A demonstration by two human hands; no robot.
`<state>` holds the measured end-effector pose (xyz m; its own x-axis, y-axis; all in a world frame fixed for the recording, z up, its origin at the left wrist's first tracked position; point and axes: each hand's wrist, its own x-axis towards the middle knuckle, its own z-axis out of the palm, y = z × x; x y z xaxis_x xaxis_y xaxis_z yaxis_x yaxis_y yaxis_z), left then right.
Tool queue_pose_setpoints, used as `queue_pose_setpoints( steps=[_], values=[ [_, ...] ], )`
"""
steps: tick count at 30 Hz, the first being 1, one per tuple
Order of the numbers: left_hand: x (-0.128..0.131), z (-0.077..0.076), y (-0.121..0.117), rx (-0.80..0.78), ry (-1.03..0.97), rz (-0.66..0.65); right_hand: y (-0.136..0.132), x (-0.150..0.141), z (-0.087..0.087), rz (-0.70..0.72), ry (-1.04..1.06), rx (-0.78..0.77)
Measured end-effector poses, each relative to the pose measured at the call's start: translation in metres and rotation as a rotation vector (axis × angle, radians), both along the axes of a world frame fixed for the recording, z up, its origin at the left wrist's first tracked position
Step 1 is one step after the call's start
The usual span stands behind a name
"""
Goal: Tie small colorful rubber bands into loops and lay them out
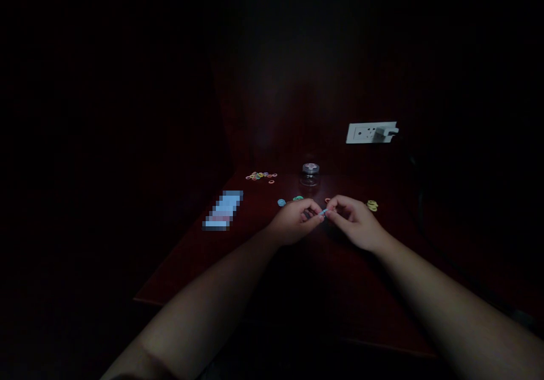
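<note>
Over the middle of the table, my left hand [294,221] and my right hand [353,221] meet fingertip to fingertip. Between them both pinch a small blue elastic band [323,212], partly covered by the fingers. Just beyond my left hand lie a blue bunch of bands [281,203] and a green bunch [298,198], the green one partly hidden. A red-orange band [327,200] shows behind my right fingers. To the right of my right hand is a small pile of yellow bands [372,205].
Mixed coloured bands [260,176] lie loose at the back left. A clear lidded jar [310,174] stands at the back. A blurred-out bright rectangle [223,211] is on the left. A wall socket [370,133] holds a plug, with a dark cable down the right. The table [191,278] is dark red.
</note>
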<state>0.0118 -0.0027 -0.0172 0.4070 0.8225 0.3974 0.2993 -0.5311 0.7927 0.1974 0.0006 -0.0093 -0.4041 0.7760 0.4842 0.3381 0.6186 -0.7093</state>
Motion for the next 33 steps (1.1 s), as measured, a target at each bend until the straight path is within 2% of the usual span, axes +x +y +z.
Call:
queue_pose_setpoints(
  steps=[4, 7, 11, 19, 33],
  values=[
    [-0.0007, 0.0023, -0.0005, 0.047, -0.047, 0.058, -0.0004, -0.0021, -0.0026, 0.072, -0.031, -0.007],
    [0.0, 0.0028, -0.0005, 0.029, -0.073, 0.054, -0.0017, -0.0036, -0.0025, 0.115, -0.066, -0.001],
    [0.0017, 0.0001, 0.0011, -0.025, -0.154, 0.044, -0.0023, -0.0034, -0.001, 0.099, -0.047, -0.003],
    [0.003, 0.0002, 0.0006, -0.018, -0.191, -0.003, 0.002, 0.0041, -0.0007, -0.012, 0.106, 0.02],
    [0.0034, 0.0033, -0.003, -0.025, -0.132, 0.028, 0.0026, -0.0037, -0.0057, 0.019, 0.078, 0.0]
  ],
)
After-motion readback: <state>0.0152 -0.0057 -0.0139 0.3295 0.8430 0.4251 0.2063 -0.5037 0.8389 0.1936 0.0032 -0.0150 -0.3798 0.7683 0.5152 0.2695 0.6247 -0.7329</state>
